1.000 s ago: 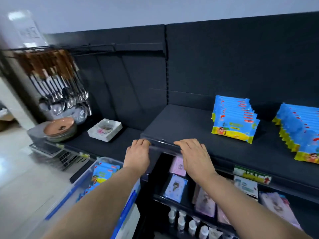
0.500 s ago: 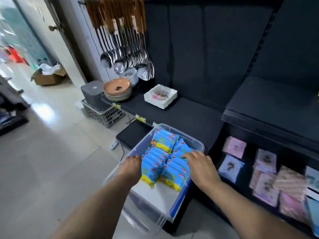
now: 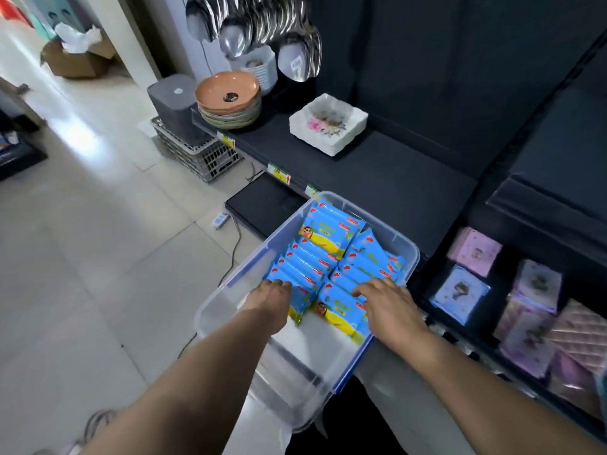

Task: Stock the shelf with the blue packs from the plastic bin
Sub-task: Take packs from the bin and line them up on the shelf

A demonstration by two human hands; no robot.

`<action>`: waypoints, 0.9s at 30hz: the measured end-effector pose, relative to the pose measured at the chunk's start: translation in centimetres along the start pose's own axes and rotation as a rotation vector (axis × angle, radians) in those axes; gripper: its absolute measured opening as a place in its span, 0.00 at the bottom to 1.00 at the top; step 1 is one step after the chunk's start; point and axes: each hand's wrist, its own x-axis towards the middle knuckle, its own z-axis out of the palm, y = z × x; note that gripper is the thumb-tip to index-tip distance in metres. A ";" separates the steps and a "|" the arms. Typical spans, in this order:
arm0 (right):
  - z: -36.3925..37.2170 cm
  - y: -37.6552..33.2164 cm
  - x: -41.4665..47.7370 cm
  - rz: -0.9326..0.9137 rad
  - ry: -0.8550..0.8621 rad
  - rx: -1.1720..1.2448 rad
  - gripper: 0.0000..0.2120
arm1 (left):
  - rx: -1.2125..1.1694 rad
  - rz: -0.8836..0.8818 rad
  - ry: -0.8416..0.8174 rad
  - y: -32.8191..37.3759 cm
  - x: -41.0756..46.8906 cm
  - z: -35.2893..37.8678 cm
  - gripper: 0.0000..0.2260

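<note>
Both hands off shelf point(image 3: 394, 182) edge, now down in plastic bin point(image 3: 315, 343). I see left hand point(image 3: 269, 295) curled over nearest of blue packs point(image 3: 328, 238), left row; right hand point(image 3: 387, 300) spread flat on right row. White dish point(image 3: 328, 124), plate stack point(image 3: 228, 100) on shelf behind bin.

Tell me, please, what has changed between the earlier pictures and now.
Both hands left the shelf edge and came down into the plastic bin: the left hand now touches the left row of blue packs, the right hand the right row. Whether either grips a pack yet is unclear. The packs stay in the bin, none lifted.
</note>
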 end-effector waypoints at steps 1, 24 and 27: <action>0.0 0.3 0.4 -0.012 -0.017 0.005 0.19 | 0.024 0.006 -0.003 0.2 0.6 0.1 0.20; -0.1 4.0 6.8 -0.144 -0.198 0.102 0.14 | 0.245 0.120 0.273 -0.5 5.8 3.3 0.11; 0.2 2.1 7.8 -0.153 -0.254 0.130 0.14 | 0.168 -0.082 0.106 -0.7 3.6 3.2 0.14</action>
